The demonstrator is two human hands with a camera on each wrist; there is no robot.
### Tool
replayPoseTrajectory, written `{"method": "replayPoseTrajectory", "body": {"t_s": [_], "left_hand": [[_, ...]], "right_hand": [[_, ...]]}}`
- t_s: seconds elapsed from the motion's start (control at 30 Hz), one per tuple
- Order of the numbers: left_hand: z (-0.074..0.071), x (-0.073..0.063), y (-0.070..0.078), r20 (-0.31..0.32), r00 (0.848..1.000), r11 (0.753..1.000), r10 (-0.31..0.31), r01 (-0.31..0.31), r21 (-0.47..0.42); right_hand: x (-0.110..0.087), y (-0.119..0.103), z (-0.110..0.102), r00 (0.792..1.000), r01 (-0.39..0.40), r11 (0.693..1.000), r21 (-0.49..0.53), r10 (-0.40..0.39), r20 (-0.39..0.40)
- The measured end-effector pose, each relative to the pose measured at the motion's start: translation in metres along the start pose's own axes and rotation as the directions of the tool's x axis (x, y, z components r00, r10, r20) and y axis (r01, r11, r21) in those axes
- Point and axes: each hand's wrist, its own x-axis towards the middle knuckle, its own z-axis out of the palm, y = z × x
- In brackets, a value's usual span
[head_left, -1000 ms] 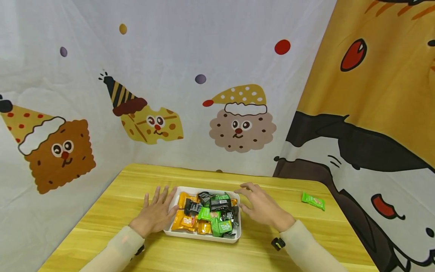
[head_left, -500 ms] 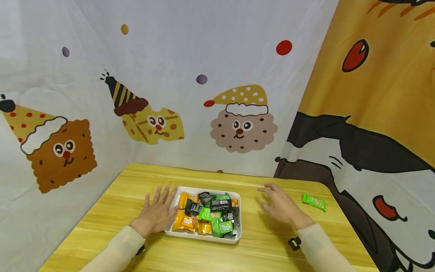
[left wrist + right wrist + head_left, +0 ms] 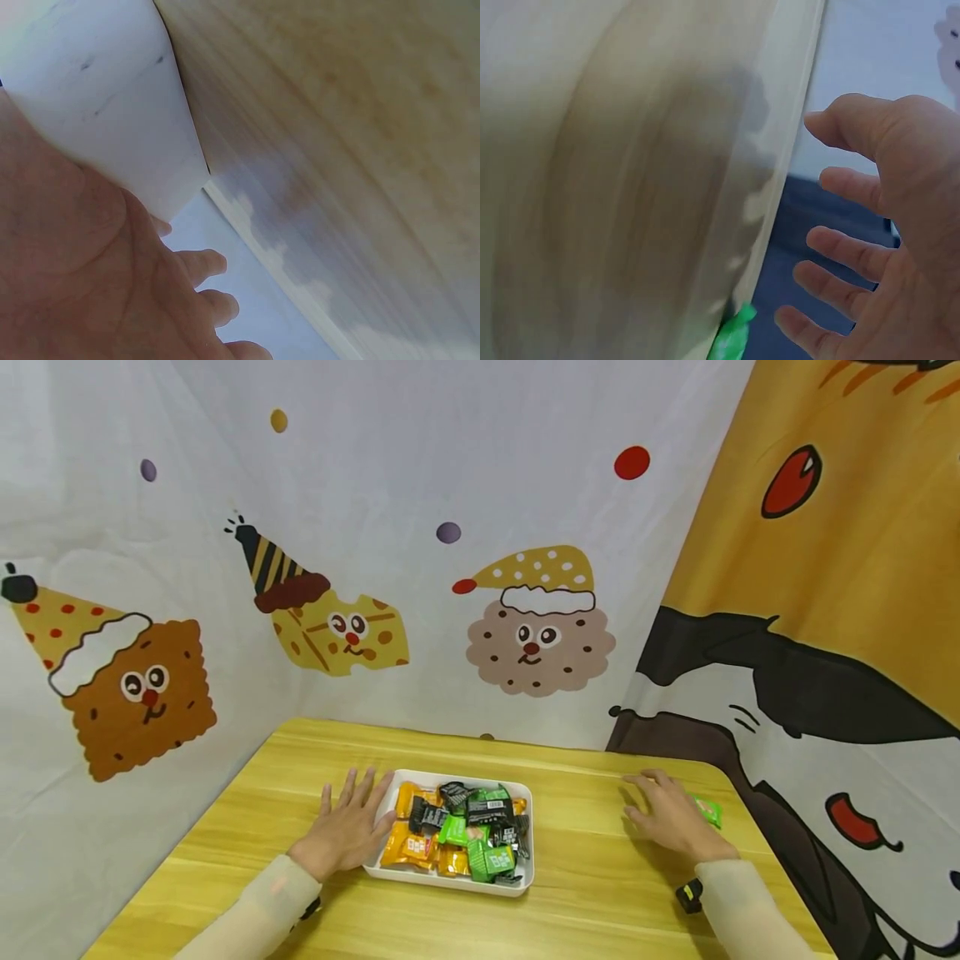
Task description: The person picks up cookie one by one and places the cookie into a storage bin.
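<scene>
A white tray (image 3: 442, 882) holds several small wrapped snacks: orange packets (image 3: 411, 848), black packets (image 3: 489, 812) and green packets (image 3: 454, 831). At its left end my left hand (image 3: 347, 827) has its fingers spread, the thumb overlapping the rim in the head view. The left wrist view shows the palm close beside the tray's smooth white side (image 3: 105, 97). Out to the right, over the table, my right hand (image 3: 675, 820) holds nothing, its fingers loosely bent. Just past it lies a lone green packet (image 3: 709, 812), partly hidden by the hand; its end (image 3: 732, 337) shows in the right wrist view.
A yellow wood-grain table (image 3: 577, 860) carries everything. Behind it hangs a white cloth (image 3: 375, 468) printed with cartoon snacks, and a brown, black and white cartoon print (image 3: 810, 677) covers the right side.
My right hand has moved right, from the tray's right end to beside the lone green packet, which it now partly covers. My left hand and the tray have stayed in place.
</scene>
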Motion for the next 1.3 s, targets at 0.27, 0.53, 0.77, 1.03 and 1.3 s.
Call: {"method": "replayPoseTrajectory", "body": {"t_s": [0.27,0.53,0.77,1.03,1.3], "left_hand": [[0.001,0.002,-0.001,0.003,1.000,1.000,0.001,-0.001,0.013],[-0.002,0.003,0.002,0.009,1.000,1.000,0.001,-0.001,0.001],[-0.003,0.003,0.003,0.014,1.000,1.000,0.004,-0.004,-0.003],[-0.004,0.001,0.003,0.019,1.000,1.000,-0.002,0.002,-0.004],[-0.002,0.001,0.000,0.016,1.000,1.000,-0.009,0.009,0.001]], "right_hand": [[-0.012,0.039,-0.003,0.991,-0.126,0.992,-0.025,0.127,0.039],[-0.020,0.073,-0.007,0.980,-0.188,0.982,0.018,0.186,0.076],[-0.020,0.083,-0.008,0.974,-0.199,0.979,0.046,0.192,0.123],[-0.017,0.086,-0.007,0.989,-0.140,0.990,0.014,0.139,0.051],[-0.016,0.083,-0.004,0.992,-0.129,0.992,0.009,0.130,-0.010]]}}
